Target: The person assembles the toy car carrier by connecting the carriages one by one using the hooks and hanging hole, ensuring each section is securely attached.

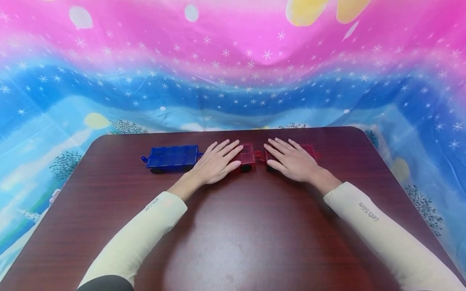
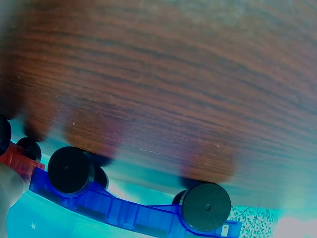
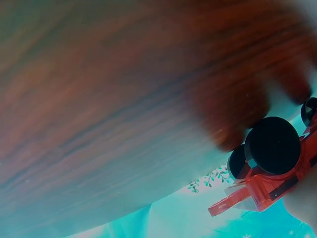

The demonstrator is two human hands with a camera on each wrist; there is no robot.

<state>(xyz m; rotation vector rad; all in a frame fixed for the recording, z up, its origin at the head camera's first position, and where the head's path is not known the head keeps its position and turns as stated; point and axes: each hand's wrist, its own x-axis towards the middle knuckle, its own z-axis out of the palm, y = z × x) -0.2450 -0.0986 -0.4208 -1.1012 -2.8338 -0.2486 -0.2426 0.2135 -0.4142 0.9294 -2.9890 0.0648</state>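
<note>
Two sleeves [image 1: 134,234] [image 1: 393,238], two hands [image 1: 215,162] [image 1: 294,161], two red wagons [image 1: 248,152] [image 1: 309,150], one blue wagon [image 1: 172,156].

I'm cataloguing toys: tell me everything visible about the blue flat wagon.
The blue translucent plastic-looking flat wagon is rectangular and ribbed, with a hook at its left end and four round black wheels below. It stands upright on the reddish-brown wood-grain table, left of a red translucent wagon. In the head view, the left grip covers its right end; contact is unclear.
</note>
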